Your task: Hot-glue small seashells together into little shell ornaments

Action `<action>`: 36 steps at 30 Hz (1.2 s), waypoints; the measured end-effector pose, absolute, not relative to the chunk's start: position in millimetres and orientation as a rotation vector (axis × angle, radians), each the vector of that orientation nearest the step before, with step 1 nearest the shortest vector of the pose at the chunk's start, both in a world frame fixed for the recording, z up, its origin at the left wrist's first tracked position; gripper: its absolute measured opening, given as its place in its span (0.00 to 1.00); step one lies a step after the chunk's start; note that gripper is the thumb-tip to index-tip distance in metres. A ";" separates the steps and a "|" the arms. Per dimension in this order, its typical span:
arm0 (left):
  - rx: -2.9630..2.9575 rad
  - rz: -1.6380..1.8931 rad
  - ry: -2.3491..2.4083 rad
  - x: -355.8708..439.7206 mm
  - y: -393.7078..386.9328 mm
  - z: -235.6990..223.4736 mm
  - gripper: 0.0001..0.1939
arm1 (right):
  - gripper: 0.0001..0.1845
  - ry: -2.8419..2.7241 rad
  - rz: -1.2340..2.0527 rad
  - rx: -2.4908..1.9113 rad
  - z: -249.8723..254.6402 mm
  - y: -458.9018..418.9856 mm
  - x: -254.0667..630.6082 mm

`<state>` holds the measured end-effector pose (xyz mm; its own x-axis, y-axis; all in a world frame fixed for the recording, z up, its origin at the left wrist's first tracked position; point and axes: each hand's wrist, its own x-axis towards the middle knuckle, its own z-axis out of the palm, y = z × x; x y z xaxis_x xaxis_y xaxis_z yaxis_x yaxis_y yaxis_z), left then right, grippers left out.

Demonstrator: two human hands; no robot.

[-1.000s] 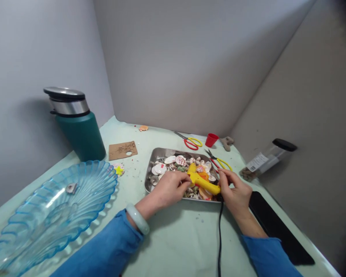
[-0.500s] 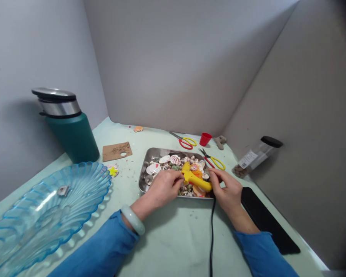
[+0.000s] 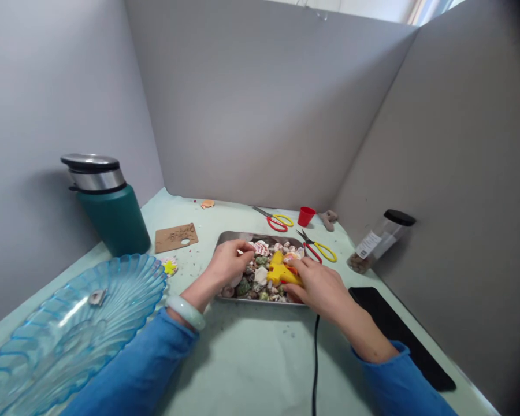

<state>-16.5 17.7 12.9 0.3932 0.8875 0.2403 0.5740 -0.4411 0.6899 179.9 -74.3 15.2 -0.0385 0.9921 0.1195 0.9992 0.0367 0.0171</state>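
Held a yellow glue gun in the right hand, with the grip wrapped shut around its back end. Kept that glue gun low over the shells in a shiny metal tray, in the right half of it, nose pointed toward the left hand. Saw a black cord running from under the right hand back toward the body, flat on the pale green surface.

Put the left hand into the left half of the tray, with fingers curled down among the shells, just beside the glue gun. Could not tell if the left grip pinched a shell or only touched the pile. Wore a pale bracelet on the left wrist and blue sleeves on both arms.

Saw a big blue glass dish at the left, near the left arm, with one small grey bit inside. Saw a dark green bottle with a silver lid behind the dish, by the wall. Found a brown card and a little yellow star between the bottle and the tray.

Spotted red and yellow scissors behind the tray, next to a small red cup. Spotted a second pair of scissors touching the right far corner of the tray. Saw a clear jar with a black lid tipped against the right wall, and a flat black pad on the surface just right of the right arm
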 end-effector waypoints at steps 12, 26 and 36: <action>2.548 0.358 1.209 34.1 77.2 22.0 0.18 | 0.16 -2.241 -0.012 -1.973 1.9 -70.2 199.9; 2.543 0.337 1.320 49.6 87.4 17.7 0.14 | 0.15 -2.175 -0.030 -2.016 0.4 -72.7 198.1; 2.085 0.575 1.271 -8.1 72.6 24.7 0.11 | 0.15 -2.137 0.001 -1.931 -4.3 -73.0 200.2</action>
